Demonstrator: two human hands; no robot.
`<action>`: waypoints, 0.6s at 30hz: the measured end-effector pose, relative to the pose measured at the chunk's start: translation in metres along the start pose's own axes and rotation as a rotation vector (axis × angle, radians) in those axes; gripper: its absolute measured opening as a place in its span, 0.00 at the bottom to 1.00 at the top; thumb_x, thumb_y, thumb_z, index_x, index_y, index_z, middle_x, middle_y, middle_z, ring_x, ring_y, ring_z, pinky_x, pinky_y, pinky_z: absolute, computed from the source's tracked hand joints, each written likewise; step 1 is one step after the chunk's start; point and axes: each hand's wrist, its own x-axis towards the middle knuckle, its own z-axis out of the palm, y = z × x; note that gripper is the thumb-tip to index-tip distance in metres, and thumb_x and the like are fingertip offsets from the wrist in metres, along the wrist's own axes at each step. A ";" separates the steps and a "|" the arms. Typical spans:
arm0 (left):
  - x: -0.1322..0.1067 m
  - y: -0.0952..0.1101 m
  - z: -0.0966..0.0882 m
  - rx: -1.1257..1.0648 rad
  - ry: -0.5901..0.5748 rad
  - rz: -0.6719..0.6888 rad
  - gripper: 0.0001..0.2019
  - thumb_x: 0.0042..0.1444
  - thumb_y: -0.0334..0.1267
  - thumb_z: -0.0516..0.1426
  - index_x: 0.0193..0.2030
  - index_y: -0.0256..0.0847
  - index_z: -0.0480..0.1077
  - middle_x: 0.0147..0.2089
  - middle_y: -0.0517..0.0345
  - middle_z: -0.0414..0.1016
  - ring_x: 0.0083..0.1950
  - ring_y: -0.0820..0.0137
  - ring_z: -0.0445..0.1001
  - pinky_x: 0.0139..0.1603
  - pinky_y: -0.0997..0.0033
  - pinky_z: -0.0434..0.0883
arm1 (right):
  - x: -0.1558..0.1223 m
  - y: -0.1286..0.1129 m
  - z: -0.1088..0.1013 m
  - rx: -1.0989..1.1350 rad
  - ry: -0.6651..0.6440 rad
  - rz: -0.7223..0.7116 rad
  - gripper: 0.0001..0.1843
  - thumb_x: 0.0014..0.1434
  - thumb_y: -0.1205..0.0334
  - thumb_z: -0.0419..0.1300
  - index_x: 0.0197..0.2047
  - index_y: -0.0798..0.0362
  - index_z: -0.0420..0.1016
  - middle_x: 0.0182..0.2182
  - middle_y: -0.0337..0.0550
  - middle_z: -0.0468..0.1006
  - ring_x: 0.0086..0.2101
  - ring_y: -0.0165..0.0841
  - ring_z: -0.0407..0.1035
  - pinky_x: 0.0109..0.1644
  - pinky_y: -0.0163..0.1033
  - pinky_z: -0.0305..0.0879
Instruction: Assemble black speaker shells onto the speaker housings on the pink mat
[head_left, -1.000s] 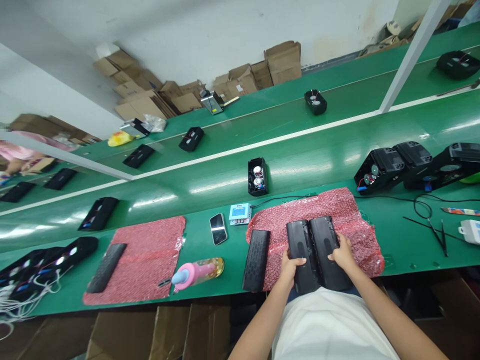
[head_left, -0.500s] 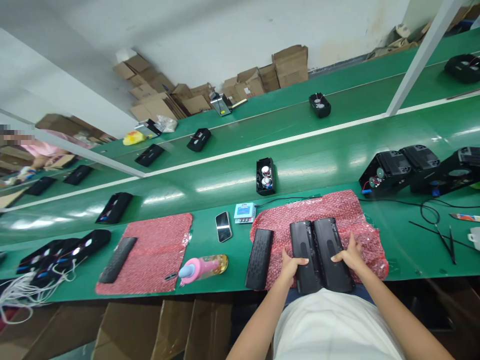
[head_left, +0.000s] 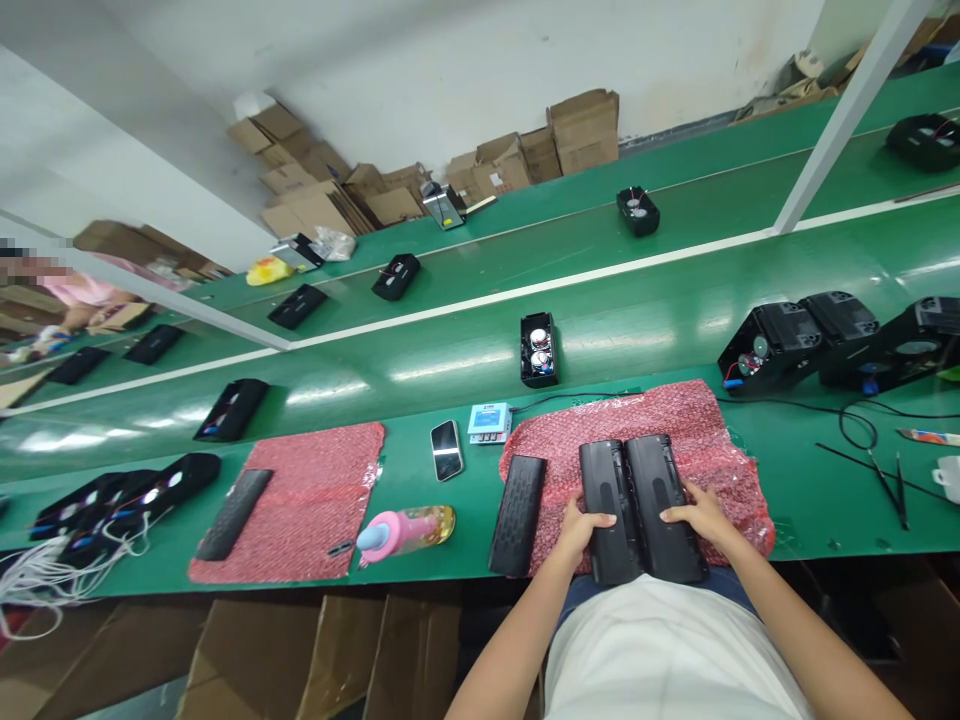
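Meanwhile both hands are staying put: left hand (head_left: 579,527) and right hand (head_left: 699,518) are still pressing, fingers curled, on the two long black plastic speaker shells (head_left: 639,505) near the surface's front edge.

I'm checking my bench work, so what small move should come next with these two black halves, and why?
Probably press the left half and right half together: they lie side by side on the red bubble wrap, with the left hand and right hand each gripping one.
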 end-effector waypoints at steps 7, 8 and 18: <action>-0.003 0.004 0.001 0.014 -0.045 0.040 0.34 0.26 0.26 0.66 0.47 0.39 0.66 0.41 0.51 0.76 0.41 0.61 0.74 0.44 0.64 0.71 | -0.001 -0.004 -0.003 -0.010 -0.040 0.022 0.42 0.28 0.59 0.67 0.52 0.52 0.69 0.60 0.57 0.57 0.61 0.52 0.44 0.59 0.54 0.48; -0.003 0.004 0.000 0.020 -0.050 0.041 0.35 0.26 0.26 0.67 0.48 0.39 0.66 0.42 0.51 0.76 0.42 0.61 0.74 0.44 0.64 0.70 | -0.001 -0.003 -0.004 0.003 -0.061 0.011 0.41 0.28 0.59 0.67 0.51 0.52 0.70 0.58 0.55 0.61 0.60 0.52 0.47 0.59 0.54 0.50; 0.007 -0.006 -0.006 0.141 -0.042 -0.040 0.40 0.30 0.34 0.67 0.53 0.40 0.58 0.49 0.46 0.71 0.48 0.57 0.71 0.49 0.60 0.68 | 0.006 0.007 0.000 0.219 -0.200 -0.086 0.31 0.35 0.55 0.67 0.46 0.52 0.73 0.43 0.48 0.76 0.47 0.46 0.66 0.52 0.49 0.61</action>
